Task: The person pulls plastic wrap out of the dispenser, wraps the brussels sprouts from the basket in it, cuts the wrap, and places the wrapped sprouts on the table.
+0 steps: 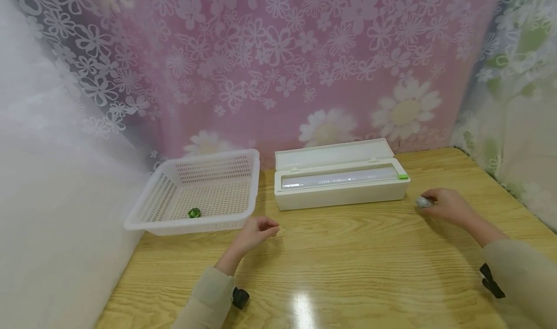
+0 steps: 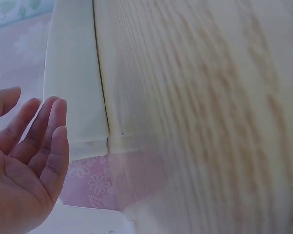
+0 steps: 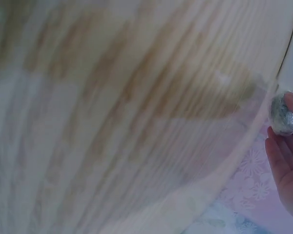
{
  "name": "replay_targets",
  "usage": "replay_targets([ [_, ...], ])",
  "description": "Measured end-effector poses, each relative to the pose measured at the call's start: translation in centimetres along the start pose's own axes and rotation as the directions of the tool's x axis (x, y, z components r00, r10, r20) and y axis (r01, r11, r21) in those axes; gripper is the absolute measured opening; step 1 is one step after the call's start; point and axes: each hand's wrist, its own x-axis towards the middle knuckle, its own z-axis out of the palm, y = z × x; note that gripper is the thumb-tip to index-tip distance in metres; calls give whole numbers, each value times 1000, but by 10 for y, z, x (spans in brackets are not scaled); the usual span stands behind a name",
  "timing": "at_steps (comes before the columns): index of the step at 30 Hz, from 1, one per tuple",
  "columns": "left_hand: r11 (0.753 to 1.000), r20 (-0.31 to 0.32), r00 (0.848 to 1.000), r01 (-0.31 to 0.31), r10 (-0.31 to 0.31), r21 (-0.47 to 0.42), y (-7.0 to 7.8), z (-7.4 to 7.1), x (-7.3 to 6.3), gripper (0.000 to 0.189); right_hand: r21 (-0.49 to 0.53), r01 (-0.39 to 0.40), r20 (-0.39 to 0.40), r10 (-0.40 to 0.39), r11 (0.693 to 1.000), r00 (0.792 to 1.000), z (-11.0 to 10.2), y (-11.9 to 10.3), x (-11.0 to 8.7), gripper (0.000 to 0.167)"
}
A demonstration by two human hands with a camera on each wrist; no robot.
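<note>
Shiny wrapped bundle (image 3: pixel 280 117), pinched in right hand (image 1: pixel 449 207), left hand (image 1: pixel 256 233) loosely curled near white basket (image 1: pixel 187 226)

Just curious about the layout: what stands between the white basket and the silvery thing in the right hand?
In the head view, the white box, lid open with a roll inside, stands between the basket and the silvery thing.
</note>
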Motion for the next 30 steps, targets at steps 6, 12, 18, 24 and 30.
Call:
replay_targets([
  [6, 999, 5, 1000, -28, 28, 40, 5, 0, 0, 25, -33, 21, -2, -21, 999, 1000, 3, 9, 4, 45],
  [12, 997, -7, 999, -37, 38, 71, 35, -1, -8, 17, -18, 22, 26, -21, 1000, 999, 4, 10, 5, 45],
  [18, 989, -11, 999, -49, 51, 141, 17, -1, 2, 21, -40, 28, 52, -26, 999, 998, 4, 8, 5, 48],
  [24, 984, -13, 998, -51, 54, 173, 17, -5, 3, 23, -40, 9, 70, -6, 999, 998, 5, 8, 5, 51],
  [30, 983, -31, 998, -49, 56, 175, 22, -7, 2, 20, -11, -13, 67, 14, 1000, 998, 1, 3, 4, 56],
])
